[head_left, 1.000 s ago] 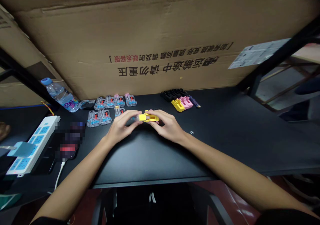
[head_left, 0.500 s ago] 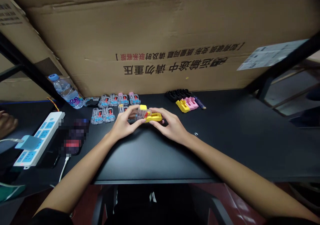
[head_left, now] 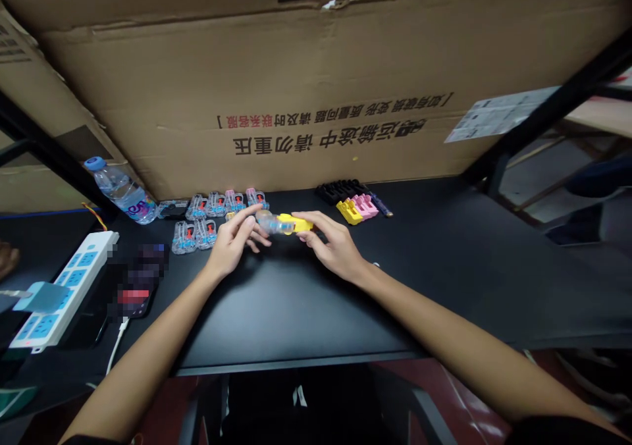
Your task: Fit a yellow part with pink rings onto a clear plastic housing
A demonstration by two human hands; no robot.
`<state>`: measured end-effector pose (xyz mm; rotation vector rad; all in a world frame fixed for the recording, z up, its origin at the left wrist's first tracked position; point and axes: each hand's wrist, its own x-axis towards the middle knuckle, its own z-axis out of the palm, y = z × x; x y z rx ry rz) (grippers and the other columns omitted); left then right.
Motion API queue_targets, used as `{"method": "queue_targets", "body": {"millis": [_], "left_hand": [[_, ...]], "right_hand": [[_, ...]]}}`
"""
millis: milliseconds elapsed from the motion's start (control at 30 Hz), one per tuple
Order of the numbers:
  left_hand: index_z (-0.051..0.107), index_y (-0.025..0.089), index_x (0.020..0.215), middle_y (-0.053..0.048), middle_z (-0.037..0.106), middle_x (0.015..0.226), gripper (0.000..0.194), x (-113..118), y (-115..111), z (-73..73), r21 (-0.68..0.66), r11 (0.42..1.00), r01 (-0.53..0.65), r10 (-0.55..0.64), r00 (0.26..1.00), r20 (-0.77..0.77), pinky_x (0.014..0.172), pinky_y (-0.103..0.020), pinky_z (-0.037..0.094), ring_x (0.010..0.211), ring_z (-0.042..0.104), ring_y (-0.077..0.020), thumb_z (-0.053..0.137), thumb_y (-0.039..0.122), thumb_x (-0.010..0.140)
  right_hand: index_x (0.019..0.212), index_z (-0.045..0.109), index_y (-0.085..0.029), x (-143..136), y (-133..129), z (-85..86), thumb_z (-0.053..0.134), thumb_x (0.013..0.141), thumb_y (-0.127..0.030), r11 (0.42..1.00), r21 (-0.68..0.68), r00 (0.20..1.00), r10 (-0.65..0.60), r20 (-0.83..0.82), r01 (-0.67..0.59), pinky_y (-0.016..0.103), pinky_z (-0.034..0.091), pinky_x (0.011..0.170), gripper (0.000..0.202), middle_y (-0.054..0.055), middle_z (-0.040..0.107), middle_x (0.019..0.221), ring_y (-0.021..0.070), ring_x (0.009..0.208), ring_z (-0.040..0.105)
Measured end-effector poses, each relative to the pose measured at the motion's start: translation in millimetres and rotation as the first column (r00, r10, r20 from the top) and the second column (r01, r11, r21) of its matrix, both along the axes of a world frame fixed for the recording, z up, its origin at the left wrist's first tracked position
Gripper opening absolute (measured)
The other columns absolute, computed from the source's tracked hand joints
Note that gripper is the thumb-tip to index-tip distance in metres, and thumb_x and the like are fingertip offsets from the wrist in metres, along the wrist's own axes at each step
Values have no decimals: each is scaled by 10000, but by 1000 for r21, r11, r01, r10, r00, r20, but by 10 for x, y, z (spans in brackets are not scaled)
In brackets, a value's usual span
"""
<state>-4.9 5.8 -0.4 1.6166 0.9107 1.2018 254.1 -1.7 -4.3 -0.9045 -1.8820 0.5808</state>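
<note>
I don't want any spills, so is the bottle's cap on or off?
On: the blue cap sits on top of the clear plastic bottle. I cannot tell whether it is screwed tight.

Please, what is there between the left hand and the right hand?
In the head view, a blurred clear piece is beside the left hand, and a yellow piece is in the right hand.

Black table (head_left: 296,313) bearing clear plastic pieces (head_left: 184,236).
</note>
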Motion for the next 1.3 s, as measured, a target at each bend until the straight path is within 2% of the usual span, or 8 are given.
{"method": "queue_targets", "body": {"millis": [100, 167, 300, 400, 633, 867, 1200, 1300], "left_hand": [[774, 167, 1168, -39, 730, 816, 386, -3, -17, 35, 125, 991, -50, 75, 976, -202, 561, -226, 510, 657, 668, -134, 661, 504, 1018], [789, 176, 1000, -27, 704, 804, 327, 20, -39, 65, 170, 984, -45, 92, 954, -285, 603, -236, 499, 674, 620, -132, 707, 493, 985], [720, 181, 896, 21, 630, 677, 385, 86, -82, 127, -13, 999, 30, -32, 974, -226, 563, -227, 456, 565, 533, -108, 700, 560, 962], [667, 183, 827, 40, 588, 597, 452, 104, -86, 168, -114, 993, 21, -37, 989, -143, 527, -215, 439, 494, 488, -90, 701, 621, 932], [690, 168, 833, 12, 654, 661, 446, 43, -39, 128, -84, 994, -73, 64, 992, -112, 518, -203, 433, 509, 515, -80, 729, 605, 909], [676, 155, 795, 7, 651, 645, 439, 163, -111, 33, -159, 981, 107, -138, 970, -201, 512, -219, 418, 508, 525, -91, 759, 573, 895], [573, 198, 752, 46, 570, 585, 510, 189, -136, 165, -155, 984, 84, -112, 978, -175, 509, -219, 419, 482, 522, -97, 690, 664, 921], [605, 196, 768, 39, 592, 595, 507, 105, -83, 151, -109, 994, 20, -36, 989, -146, 510, -220, 416, 474, 509, -93, 668, 669, 938]], "right_hand": [[1261, 688, -218, -60, -21, 18, 540, 1089, -559, 966, -260, 987, -32, -155, -9, 334, 623, 677, 410, 47, 772, 883, 191, 687, 713], [1159, 694, -211, -97, -26, 29, 546, 1050, -668, 924, -376, 974, -16, -227, -72, 301, 588, 613, 492, 34, 758, 822, 170, 627, 682], [991, 659, -202, -130, -22, 36, 591, 988, -750, 864, -479, 957, 11, -288, -154, 267, 530, 563, 552, 19, 720, 724, 147, 572, 639], [895, 638, -204, -110, -11, 49, 613, 982, -737, 853, -505, 960, -18, -278, -131, 257, 482, 539, 541, -8, 656, 645, 134, 537, 587], [752, 607, -215, -107, -11, 128, 638, 932, -776, 871, -490, 957, -114, -265, -32, 264, 346, 472, 589, -33, 531, 583, 118, 495, 442], [832, 682, -199, -156, -46, 116, 657, 927, -736, 824, -536, 977, 93, -192, -184, 257, 384, 485, 546, -4, 633, 678, 112, 504, 482], [883, 729, -174, -125, -47, 129, 741, 900, -632, 792, -580, 980, 125, -155, -192, 255, 346, 485, 459, -14, 610, 653, 116, 533, 478], [830, 692, -182, -74, 1, 126, 735, 905, -616, 787, -595, 975, 35, -221, -163, 248, 304, 463, 443, -23, 590, 631, 101, 503, 438]]}}
